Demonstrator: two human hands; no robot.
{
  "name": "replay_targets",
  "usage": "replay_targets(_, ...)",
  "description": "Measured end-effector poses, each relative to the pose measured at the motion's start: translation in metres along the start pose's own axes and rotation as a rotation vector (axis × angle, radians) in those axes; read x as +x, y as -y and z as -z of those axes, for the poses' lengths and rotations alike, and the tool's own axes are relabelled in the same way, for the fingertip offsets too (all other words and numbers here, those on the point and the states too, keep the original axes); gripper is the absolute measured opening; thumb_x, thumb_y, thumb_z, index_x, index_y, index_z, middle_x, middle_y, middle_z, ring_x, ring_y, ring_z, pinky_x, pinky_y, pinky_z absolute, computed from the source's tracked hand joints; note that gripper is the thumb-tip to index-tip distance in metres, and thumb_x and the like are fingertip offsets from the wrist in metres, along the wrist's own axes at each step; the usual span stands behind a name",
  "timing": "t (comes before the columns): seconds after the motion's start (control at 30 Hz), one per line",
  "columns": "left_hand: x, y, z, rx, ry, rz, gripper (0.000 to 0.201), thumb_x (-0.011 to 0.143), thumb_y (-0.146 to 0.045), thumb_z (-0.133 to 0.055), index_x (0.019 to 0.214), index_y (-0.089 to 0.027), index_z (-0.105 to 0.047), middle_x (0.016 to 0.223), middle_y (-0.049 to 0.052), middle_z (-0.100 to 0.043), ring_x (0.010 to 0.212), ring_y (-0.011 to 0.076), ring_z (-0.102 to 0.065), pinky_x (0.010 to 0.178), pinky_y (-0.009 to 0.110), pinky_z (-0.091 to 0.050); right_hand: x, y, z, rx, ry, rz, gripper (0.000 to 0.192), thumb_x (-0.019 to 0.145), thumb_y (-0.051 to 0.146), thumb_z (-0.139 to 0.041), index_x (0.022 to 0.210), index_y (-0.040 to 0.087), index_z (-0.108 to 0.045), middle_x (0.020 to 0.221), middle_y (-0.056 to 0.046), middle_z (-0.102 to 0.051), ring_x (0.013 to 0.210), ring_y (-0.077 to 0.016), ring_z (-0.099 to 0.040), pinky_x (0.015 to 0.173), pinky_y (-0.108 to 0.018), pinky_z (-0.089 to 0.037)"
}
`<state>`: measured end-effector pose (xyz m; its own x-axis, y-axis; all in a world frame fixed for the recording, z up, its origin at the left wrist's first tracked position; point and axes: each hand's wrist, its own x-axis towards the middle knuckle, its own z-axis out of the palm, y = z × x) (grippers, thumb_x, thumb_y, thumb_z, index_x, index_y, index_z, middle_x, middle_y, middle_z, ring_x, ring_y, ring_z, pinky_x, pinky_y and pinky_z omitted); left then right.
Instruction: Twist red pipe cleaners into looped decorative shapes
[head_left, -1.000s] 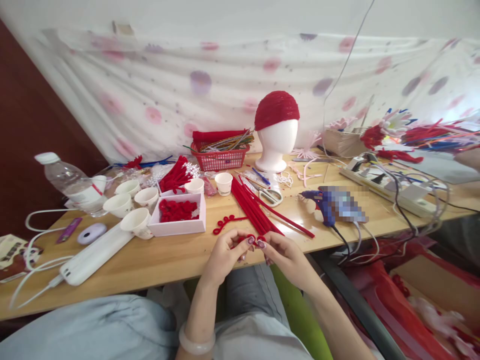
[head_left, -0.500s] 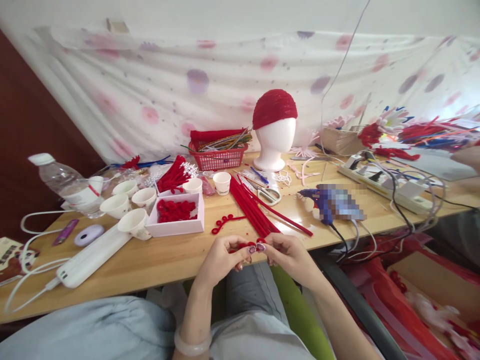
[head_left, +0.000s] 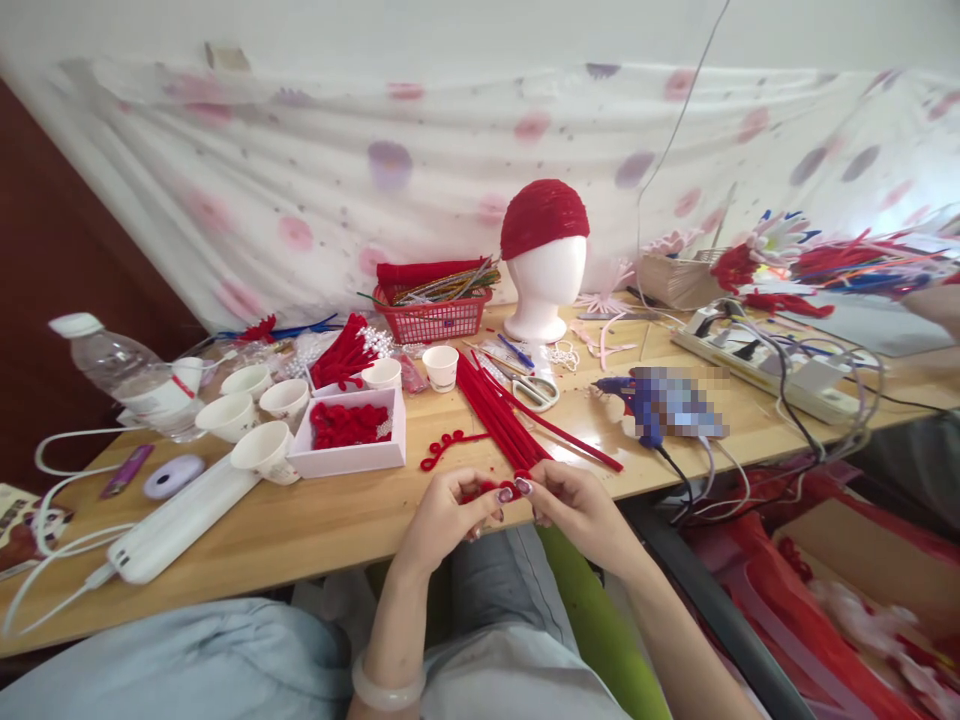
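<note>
Between my fingertips, over the table's front edge, is a red pipe cleaner (head_left: pixel 517 483) bent into small curls. My left hand (head_left: pixel 456 510) pinches one side of it and my right hand (head_left: pixel 576 505) pinches the other; the fingers hide much of its shape. Just beyond my hands lies a bundle of straight red pipe cleaners (head_left: pixel 501 415). A finished-looking curled red piece (head_left: pixel 448 447) with a row of loops rests to the left of the bundle. A white box (head_left: pixel 349 457) of red fuzzy pieces stands farther left.
A white foam head (head_left: pixel 547 285) wearing a red cap stands behind scissors (head_left: pixel 538 392). Paper cups (head_left: pixel 264 450) and a bottle (head_left: pixel 124 370) crowd the left. A blue glue gun (head_left: pixel 637 405) and a power strip (head_left: pixel 765 365) with cables lie right. A red basket (head_left: pixel 435 320) stands at the back.
My right fingertips have shifted slightly on the curled pipe cleaner, and a bit more red shows between my hands. The whole view has moved a little; the table things stay put.
</note>
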<state>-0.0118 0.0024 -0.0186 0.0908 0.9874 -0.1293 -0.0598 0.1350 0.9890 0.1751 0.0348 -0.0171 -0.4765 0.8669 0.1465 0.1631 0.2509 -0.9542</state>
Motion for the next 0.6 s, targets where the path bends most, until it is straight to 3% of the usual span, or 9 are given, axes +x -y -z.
replay_targets(0.3, 0.0017, -0.0014, 0.0006, 0.001, -0.013, -0.019, 0.037, 0.069, -0.049, -0.08, 0.072, -0.014, -0.068, 0.057, -0.001, -0.064, 0.042, 0.0065, -0.045, 0.042, 0.02, -0.034, 0.0012, -0.0021, -0.0051, 0.073, 0.025, -0.069, 0.043, 0.086, 0.06, -0.065, 0.076, 0.018, -0.057, 0.065, 0.0, -0.064, 0.055, -0.013, -0.059, 0.054, -0.025, -0.047)
replay_targets(0.6, -0.0014, -0.0002, -0.0006, 0.013, 0.019, -0.038, 0.039, 0.071, -0.049, -0.079, 0.065, -0.015, -0.063, 0.054, -0.001, -0.061, 0.041, 0.0061, -0.045, 0.042, 0.02, -0.037, 0.0017, -0.0006, -0.0046, 0.146, 0.013, -0.127, 0.043, 0.083, 0.059, -0.068, 0.074, 0.018, -0.059, 0.06, 0.0, -0.065, 0.047, -0.011, -0.058, 0.048, -0.023, -0.045)
